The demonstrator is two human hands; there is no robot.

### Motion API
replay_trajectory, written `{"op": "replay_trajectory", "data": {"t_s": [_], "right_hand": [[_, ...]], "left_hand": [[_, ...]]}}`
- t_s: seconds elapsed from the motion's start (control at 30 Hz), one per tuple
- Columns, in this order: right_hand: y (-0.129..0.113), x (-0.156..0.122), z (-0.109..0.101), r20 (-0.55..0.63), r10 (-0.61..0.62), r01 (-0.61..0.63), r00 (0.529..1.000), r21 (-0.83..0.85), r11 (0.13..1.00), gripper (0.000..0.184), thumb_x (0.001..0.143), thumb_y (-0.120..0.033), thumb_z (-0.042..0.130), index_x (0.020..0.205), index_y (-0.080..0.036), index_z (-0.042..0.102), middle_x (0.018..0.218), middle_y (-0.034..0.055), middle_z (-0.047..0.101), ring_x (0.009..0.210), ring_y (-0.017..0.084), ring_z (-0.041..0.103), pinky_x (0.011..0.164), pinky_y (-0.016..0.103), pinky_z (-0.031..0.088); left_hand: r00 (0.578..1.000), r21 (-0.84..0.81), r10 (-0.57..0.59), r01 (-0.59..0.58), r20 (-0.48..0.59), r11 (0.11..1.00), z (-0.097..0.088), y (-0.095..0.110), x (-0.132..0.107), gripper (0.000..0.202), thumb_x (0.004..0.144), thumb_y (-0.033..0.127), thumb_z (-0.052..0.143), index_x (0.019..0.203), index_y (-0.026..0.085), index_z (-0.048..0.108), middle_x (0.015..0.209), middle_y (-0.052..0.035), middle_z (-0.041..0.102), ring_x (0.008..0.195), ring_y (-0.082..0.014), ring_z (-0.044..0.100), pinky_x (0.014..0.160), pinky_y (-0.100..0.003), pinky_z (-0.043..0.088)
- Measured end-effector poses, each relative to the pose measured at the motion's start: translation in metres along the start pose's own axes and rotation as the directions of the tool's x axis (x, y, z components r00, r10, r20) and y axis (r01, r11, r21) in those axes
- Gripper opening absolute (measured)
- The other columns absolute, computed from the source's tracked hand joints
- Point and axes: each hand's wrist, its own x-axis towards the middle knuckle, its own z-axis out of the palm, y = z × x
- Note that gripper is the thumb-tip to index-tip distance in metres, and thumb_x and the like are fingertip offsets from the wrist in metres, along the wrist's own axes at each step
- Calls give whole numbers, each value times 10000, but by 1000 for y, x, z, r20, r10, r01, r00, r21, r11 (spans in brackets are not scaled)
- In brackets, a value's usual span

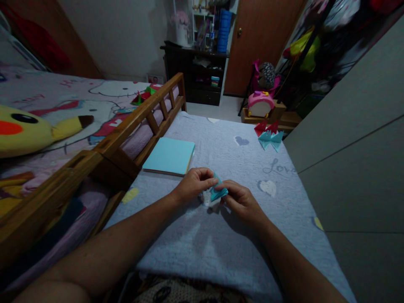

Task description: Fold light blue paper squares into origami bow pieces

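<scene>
Both my hands meet over a grey blanket with heart prints. My left hand pinches the upper edge of a small folded teal paper piece. From the other side, my right hand has its fingers closed on the same piece. The paper sits just above the blanket, partly hidden by my fingers. A stack of teal paper sheets lies to the left of my hands.
Finished folded paper shapes, red and teal, lie at the blanket's far right. A wooden bed rail runs along the left, with a yellow plush toy behind it. A grey cabinet wall stands on the right.
</scene>
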Motion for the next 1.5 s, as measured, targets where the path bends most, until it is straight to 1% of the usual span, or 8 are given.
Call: {"op": "replay_trajectory", "data": {"t_s": [0.2,0.47,0.67,0.77,0.93,1.03,1.27,1.5], "right_hand": [[-1,-1,0,0,21,-21,1000,14,1000,270,887,-136,544,1031,-267,731,936,32,685,841,165,649,770,336,527],[0,-1,0,-1,23,-23,1000,46,999,277,877,-130,541,1032,-257,732,935,36,683,822,159,643,701,303,531],[2,-2,0,-4,28,-27,1000,72,997,286,878,-114,548,1035,-268,729,947,26,680,820,148,643,721,303,529],[3,-3,0,-10,49,-48,999,83,995,255,874,-111,554,1015,-253,712,969,29,681,832,148,647,724,301,529],[4,-5,2,-23,137,-130,990,198,972,135,888,-147,579,986,-227,629,816,-9,661,713,125,644,676,280,538],[4,-5,2,-21,130,-120,991,245,962,131,896,-158,583,1002,-231,611,816,-15,656,693,118,644,654,267,541],[5,-4,-1,-32,57,-53,998,118,992,189,886,-134,578,1008,-228,688,909,27,658,785,136,638,696,274,524],[3,-3,-1,-44,72,-68,996,82,994,173,886,-148,587,970,-235,711,869,25,664,767,149,629,687,292,520]], "left_hand": [[1000,-11,-20,20,-10,1000,0,1,-1,260,679,367,769,676,143,637,609,11,563,569,-104,474,569,-250,379],[1000,-3,-13,13,2,1000,-1,-1,-1,267,692,383,765,668,140,659,603,3,573,567,-105,479,566,-244,382],[1000,4,-6,6,16,1000,-1,0,-1,238,719,362,742,675,144,659,604,8,569,566,-102,478,569,-244,378],[1000,-12,-4,5,30,1000,-1,0,-1,231,730,354,742,699,145,651,613,15,566,567,-96,481,569,-238,380],[998,-13,-29,29,50,999,0,-2,-1,251,725,356,761,701,147,624,608,26,558,547,-88,477,543,-228,366],[998,-11,-40,40,41,999,-1,-3,-1,244,730,349,757,694,144,629,599,25,559,539,-87,474,540,-229,369],[997,3,-44,44,56,999,-2,-2,-1,220,727,334,751,711,132,666,615,14,579,564,-91,492,561,-228,386],[997,-19,-33,34,67,999,-3,-4,-1,237,713,348,769,731,132,674,638,9,595,575,-94,503,578,-237,396]]}}
